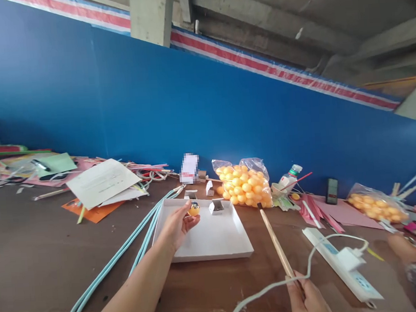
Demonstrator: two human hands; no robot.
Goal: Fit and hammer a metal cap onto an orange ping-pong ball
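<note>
My left hand (177, 228) is closed on a small orange ball (195, 211) whose upper side looks dark and shiny. It holds the ball over the left part of a shallow white box lid (217, 243). A small folded white paper box (217, 207) with a dark inside sits at the lid's far side. My right hand (307, 295) grips the lower end of a wooden-handled brush (276, 239) with a short dark tip. The brush slants up and away, right of the lid, its tip near a clear bag of orange balls (245, 184).
Light-blue cords (128, 240) run along the lid's left. A white power strip (343, 263) with a charger and cable lies right; the cable passes by my right hand. Another person's hand (406, 249) is at far right. Papers (103, 182), a bottle (291, 178) and a phone (331, 191) line the back.
</note>
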